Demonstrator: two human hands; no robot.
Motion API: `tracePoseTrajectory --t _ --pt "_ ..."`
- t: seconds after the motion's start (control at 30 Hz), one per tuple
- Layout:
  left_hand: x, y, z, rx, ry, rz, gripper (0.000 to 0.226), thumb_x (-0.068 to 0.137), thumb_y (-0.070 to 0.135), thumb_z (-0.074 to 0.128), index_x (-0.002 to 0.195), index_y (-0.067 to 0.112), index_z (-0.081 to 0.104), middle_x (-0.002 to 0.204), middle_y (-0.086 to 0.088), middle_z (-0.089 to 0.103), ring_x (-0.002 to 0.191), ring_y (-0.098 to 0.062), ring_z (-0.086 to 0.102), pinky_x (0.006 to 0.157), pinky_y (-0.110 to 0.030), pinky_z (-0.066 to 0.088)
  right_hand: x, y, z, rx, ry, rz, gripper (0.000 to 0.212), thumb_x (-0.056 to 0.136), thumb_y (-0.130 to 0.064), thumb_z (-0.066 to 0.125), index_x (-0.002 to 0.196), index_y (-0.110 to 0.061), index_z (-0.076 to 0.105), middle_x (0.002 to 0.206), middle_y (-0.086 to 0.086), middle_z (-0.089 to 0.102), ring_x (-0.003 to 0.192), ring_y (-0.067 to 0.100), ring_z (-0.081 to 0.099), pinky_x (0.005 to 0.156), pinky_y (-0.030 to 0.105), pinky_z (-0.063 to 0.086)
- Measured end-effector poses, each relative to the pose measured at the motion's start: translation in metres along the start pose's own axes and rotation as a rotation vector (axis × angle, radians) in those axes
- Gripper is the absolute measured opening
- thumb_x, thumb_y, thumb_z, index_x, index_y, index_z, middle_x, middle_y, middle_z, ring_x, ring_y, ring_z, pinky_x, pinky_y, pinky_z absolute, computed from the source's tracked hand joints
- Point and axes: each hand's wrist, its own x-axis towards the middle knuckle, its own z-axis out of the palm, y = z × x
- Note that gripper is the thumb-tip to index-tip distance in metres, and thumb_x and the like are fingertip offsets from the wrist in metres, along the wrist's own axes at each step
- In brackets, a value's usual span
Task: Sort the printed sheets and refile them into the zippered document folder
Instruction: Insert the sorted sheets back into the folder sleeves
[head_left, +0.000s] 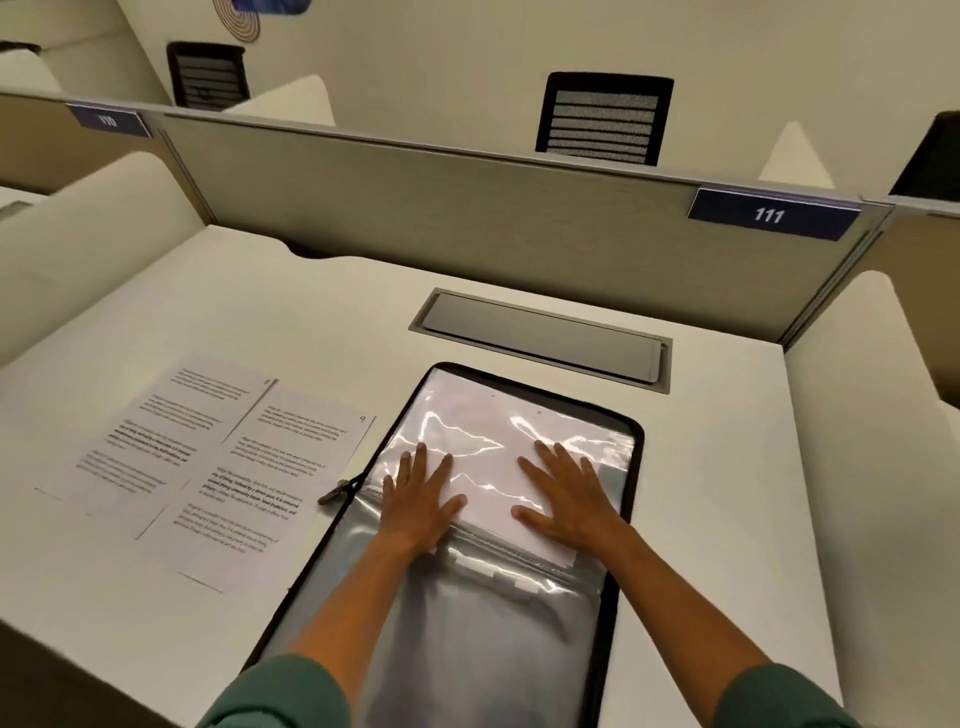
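Observation:
A clear plastic document folder (519, 415) with a black zipper edge lies lengthwise in the middle of the desk. White sheets (498, 499) sit partly inside it, their near edge sticking out. My left hand (418, 499) and my right hand (569, 493) both press flat on the sheets, fingers spread. The zipper pull (337, 491) lies at the folder's left edge. Two printed sheets (208, 467) lie side by side on the desk to the left; the right one overlaps the left one and is marked 9 at its top corner.
A grey cable tray lid (540, 335) is set into the desk just beyond the folder. A fabric partition (467, 208) with a blue tag 111 (769, 214) closes the back. Cream side dividers (872, 389) flank the desk. Black mesh chairs (605, 117) stand behind.

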Motion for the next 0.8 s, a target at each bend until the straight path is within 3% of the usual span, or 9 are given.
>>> tracePoseTrajectory --t 0.1,0.23,0.37,0.57,0.7,0.8 --pt "-0.004 -0.004 -0.004 0.004 0.052 0.000 0.074 0.097 0.066 0.022 0.157 0.031 -0.004 0.163 -0.005 -0.020 0.150 -0.027 -0.017 0.121 -0.051 -0.001 -0.001 -0.002 0.002 0.002 0.027 0.024 0.097 0.072 -0.085 -0.001 0.156 -0.036 -0.003 0.162 -0.004 -0.023 0.150 0.021 -0.018 0.119 0.046 -0.012" --pt "-0.017 -0.031 -0.017 -0.073 0.182 -0.034 0.092 0.078 0.076 0.000 0.157 0.029 0.001 0.163 -0.003 -0.018 0.151 -0.026 -0.015 0.120 -0.051 -0.002 0.009 -0.015 -0.002 0.004 0.127 0.028 0.103 0.068 -0.090 -0.014 0.155 -0.037 -0.006 0.157 -0.006 -0.028 0.150 0.022 -0.018 0.119 0.047 -0.012" --pt "-0.033 -0.077 -0.034 -0.115 0.248 -0.123 0.083 0.086 0.067 0.012 0.157 0.025 0.000 0.163 -0.004 -0.018 0.150 -0.024 -0.017 0.120 -0.050 -0.006 0.026 -0.046 -0.012 0.028 0.183 0.046 0.110 0.064 -0.092 -0.017 0.156 -0.034 -0.005 0.162 -0.001 -0.021 0.151 0.024 -0.017 0.119 0.050 -0.010" --pt "-0.051 -0.160 -0.054 -0.111 0.315 -0.229 0.097 0.078 0.076 0.001 0.158 0.021 0.007 0.165 -0.007 -0.009 0.152 -0.026 -0.010 0.120 -0.053 0.000 0.062 -0.111 -0.015 0.089 0.210 -0.004 0.106 0.071 -0.090 -0.005 0.156 -0.028 -0.007 0.162 0.000 -0.020 0.150 0.023 -0.017 0.119 0.048 -0.010" --pt "-0.050 -0.215 -0.068 -0.128 0.336 -0.285 0.077 0.096 0.064 0.026 0.158 0.020 0.011 0.165 -0.006 -0.007 0.152 -0.025 -0.008 0.121 -0.052 0.002 0.092 -0.161 -0.015 0.118 0.222 -0.032 0.099 0.080 -0.083 0.013 0.157 -0.025 -0.008 0.163 0.001 -0.019 0.151 0.021 -0.016 0.120 0.048 -0.010" --pt "-0.043 -0.261 -0.077 -0.135 0.318 -0.293 0.080 0.093 0.067 0.018 0.158 0.021 0.008 0.165 -0.005 -0.010 0.152 -0.024 -0.011 0.120 -0.051 -0.001 0.119 -0.199 -0.011 0.128 0.219 -0.034 0.102 0.078 -0.085 0.011 0.157 -0.023 -0.007 0.164 0.001 -0.016 0.151 0.019 -0.014 0.120 0.047 -0.009"
